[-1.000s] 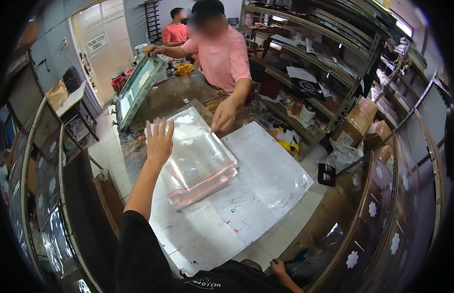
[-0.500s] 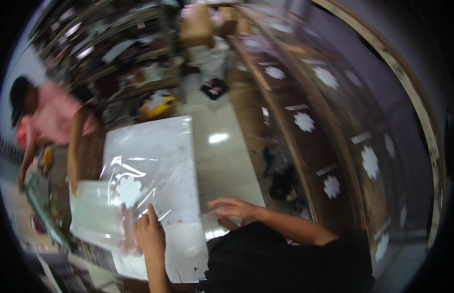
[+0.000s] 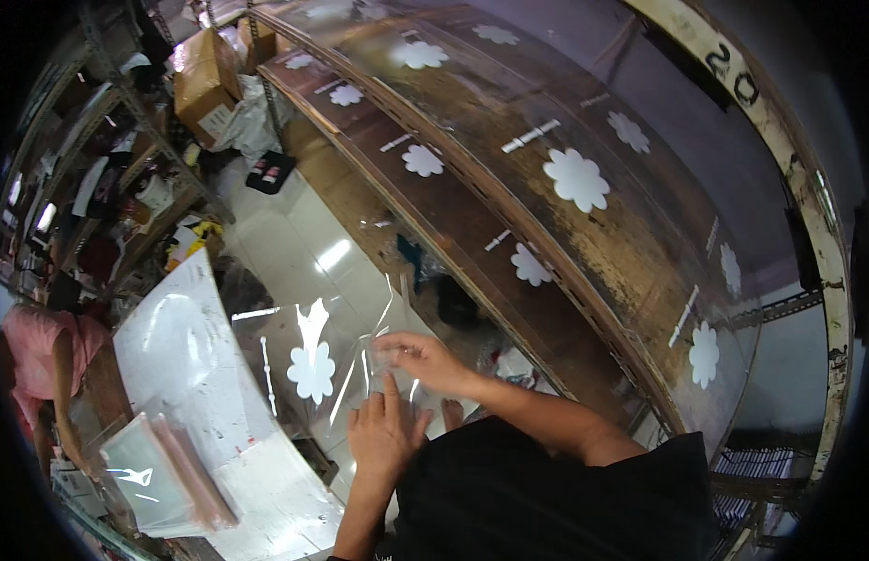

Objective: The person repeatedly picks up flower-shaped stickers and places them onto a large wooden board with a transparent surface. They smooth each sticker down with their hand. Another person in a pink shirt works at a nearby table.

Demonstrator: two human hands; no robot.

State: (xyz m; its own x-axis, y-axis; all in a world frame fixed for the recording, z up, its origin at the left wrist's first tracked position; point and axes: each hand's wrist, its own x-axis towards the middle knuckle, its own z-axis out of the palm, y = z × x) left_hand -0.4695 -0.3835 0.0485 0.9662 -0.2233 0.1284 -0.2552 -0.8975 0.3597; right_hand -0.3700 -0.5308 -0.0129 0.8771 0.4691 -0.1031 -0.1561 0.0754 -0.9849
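A clear plastic film (image 3: pixel 311 372) printed with a white flower and white bars lies in front of me, over the edge of the white-covered table (image 3: pixel 177 341). My left hand (image 3: pixel 383 432) rests flat on the film's near part with the fingers spread. Just above it, my right hand (image 3: pixel 418 359) pinches the film's upper edge between the fingertips. A stack of clear bags with a pinkish edge (image 3: pixel 168 472) lies on the table to the left of my hands.
A wide sheet of the same flower-printed clear film (image 3: pixel 577 179) stretches across a wooden frame on the right. A person in a pink shirt (image 3: pixel 34 348) stands at the table's far left. Shelves (image 3: pixel 98 178) and a cardboard box (image 3: pixel 202 82) lie beyond the shiny floor.
My view has swung further right, away from the table. Both hands have come together on the flower-printed film; the left hand left the bag stack.
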